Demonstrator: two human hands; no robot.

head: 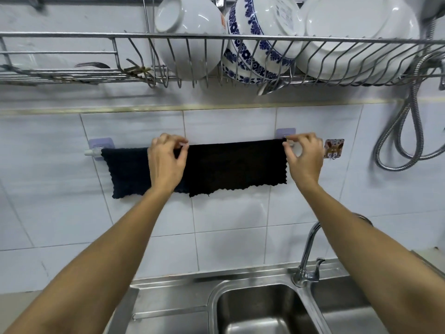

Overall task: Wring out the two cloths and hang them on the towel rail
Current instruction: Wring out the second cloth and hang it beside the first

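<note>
Two dark cloths hang side by side on the towel rail (92, 152) above the sink (262, 307): the left cloth (125, 172) draped alone, the right cloth (237, 165) pinched at its top corners by your left hand (167, 160) and right hand (304, 156), fingers (287, 146) closed on its upper edge. The risk sits here: pull unevenly as you spread it and the cloth may slide off into the sink, or your left hand may drag the neighbouring cloth where the two overlap. The rail's stick-on mounts (100, 143) may not take a hard tug.
</note>
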